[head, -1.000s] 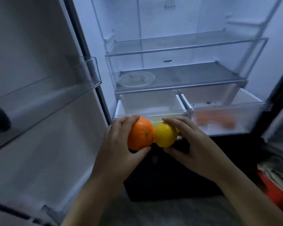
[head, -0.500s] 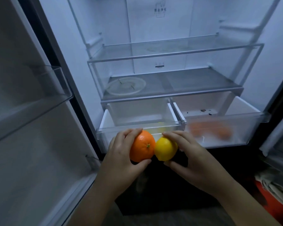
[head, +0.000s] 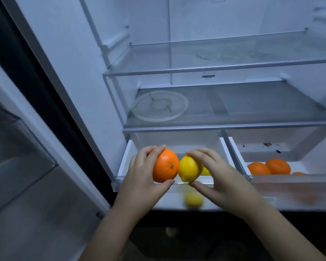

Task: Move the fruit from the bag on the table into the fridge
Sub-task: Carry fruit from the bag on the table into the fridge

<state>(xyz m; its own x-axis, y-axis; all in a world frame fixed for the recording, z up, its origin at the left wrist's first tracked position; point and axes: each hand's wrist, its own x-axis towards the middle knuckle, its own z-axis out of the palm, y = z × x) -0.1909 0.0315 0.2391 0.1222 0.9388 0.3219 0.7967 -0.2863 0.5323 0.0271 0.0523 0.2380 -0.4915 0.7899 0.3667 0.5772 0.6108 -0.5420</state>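
1. Both forearms reach forward side by side. The left hand and right hand are over the near edge of the left drawer.
2. That drawer holds a loose lemon; the right drawer holds oranges.
3. The left hand grips an orange and the right hand pinches a lemon. The two fruits touch.

Upper glass shelf, lower shelf carrying a round white disc at its left, left drawer holding a lemon, right drawer holding oranges
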